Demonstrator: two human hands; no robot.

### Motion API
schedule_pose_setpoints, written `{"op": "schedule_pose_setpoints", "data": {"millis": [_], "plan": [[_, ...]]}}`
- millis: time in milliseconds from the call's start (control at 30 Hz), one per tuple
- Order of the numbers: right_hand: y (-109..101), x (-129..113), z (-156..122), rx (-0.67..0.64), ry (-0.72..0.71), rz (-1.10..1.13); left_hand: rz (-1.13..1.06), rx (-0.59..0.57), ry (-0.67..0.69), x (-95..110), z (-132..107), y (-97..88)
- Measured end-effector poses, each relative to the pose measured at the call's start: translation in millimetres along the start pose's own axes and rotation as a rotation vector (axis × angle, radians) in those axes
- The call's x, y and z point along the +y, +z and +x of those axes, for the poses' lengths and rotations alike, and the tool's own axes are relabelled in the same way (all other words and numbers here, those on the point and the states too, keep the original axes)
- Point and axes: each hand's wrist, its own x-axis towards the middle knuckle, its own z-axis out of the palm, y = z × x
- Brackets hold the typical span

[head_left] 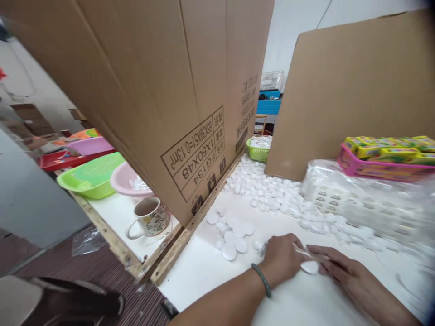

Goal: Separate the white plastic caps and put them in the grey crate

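Note:
My left hand (283, 256), with a green bangle on its wrist, is closed low over the white tabletop (190, 280). My right hand (343, 267) meets it from the right, fingers bent and pressed together. Between them is a small thin white piece (302, 250), partly covered by the fingers and blurred. Just below it shows a glossy white oval disc (310, 267); whether the fingers touch it is unclear. A loose group of similar white discs (234, 237) lies left of my left hand. Behind both hands spreads a larger heap of them (272, 194).
A tall cardboard sheet (204, 90) stands left along the table's wooden edge; another cardboard panel (356, 90) stands behind. At right, a pink basket (380, 168) of yellow boxes rests on plastic-wrapped stacks (360, 203). Beyond the left sheet are a patterned mug (152, 222) and green basin (91, 176).

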Motion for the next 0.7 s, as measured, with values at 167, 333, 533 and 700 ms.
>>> {"op": "schedule_pose_setpoints", "data": {"millis": [167,333,533,700], "plan": [[-10,-25,-16,-0.233,-0.086,-0.066,-0.187,-0.113,-0.162,4,1,-5.1],[-3,-30,-15,-0.156,-0.153,-0.227,-0.213,-0.159,-0.231,7,1,-4.8],[-1,-24,-20,-0.124,-0.119,-0.187,-0.155,-0.17,-0.171,2,3,-3.5],[4,-27,-21,-0.136,-0.067,-0.235,-0.206,-0.175,-0.053,-8,4,-4.9]]}}
